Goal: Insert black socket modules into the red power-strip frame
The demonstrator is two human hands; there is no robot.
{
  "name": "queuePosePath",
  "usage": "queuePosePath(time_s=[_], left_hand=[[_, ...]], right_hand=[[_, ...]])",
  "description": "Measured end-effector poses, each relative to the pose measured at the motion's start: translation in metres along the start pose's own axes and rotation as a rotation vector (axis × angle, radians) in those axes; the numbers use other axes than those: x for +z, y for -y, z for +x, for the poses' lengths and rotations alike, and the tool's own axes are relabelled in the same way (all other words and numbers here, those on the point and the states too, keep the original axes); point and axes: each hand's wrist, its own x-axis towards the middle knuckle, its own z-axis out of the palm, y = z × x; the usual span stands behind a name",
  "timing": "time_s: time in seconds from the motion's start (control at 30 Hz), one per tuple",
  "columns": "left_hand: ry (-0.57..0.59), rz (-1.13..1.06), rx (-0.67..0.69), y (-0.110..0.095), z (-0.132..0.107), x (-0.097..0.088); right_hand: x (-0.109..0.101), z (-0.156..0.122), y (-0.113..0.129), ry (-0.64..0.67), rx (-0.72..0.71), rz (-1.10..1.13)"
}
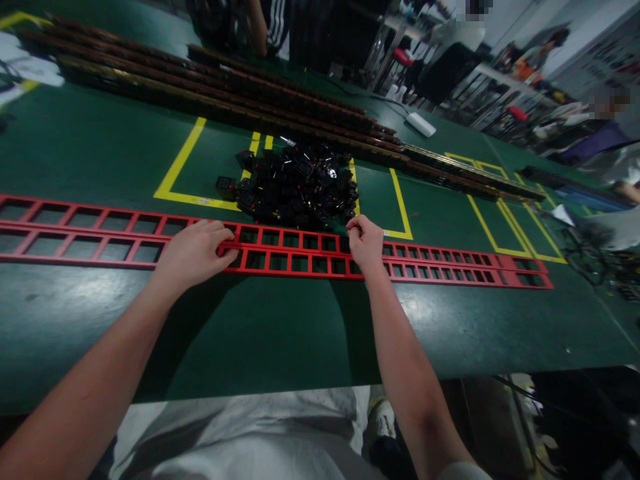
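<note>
A long red slotted frame [320,252] with two rows of square openings lies across the green table. My left hand [197,253] rests on its left half, thumb and fingers closed around the bar between the rows. Further right, my right hand [367,243] is over the same frame with its fingers curled together. Whatever those fingertips may hold is hidden. Just beyond the frame, between my hands, sits a heap of small glossy black parts [300,187], some with red dots. One black part [226,187] lies at the heap's left edge.
Several long dark strips [240,100] lie stacked behind the heap. Yellow tape lines [183,157] mark the green table [280,340]. A white power strip [421,125] lies at the far side. Cables [585,257] are at the right. Other people sit in the background.
</note>
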Motion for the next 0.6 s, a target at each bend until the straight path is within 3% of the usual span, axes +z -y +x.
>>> queuePosePath(time_s=[0.27,0.43,0.6], left_hand=[[0.005,-0.013,-0.003,0.000,0.001,-0.001],[0.004,-0.008,-0.005,0.000,0.000,0.000],[-0.003,0.009,-0.010,0.000,0.000,0.001]], right_hand=[[0.005,0.000,0.007,0.145,-0.157,-0.274],[0.004,0.000,0.009,0.168,-0.166,-0.259],[0.001,-0.002,0.011,0.173,-0.272,-0.176]])
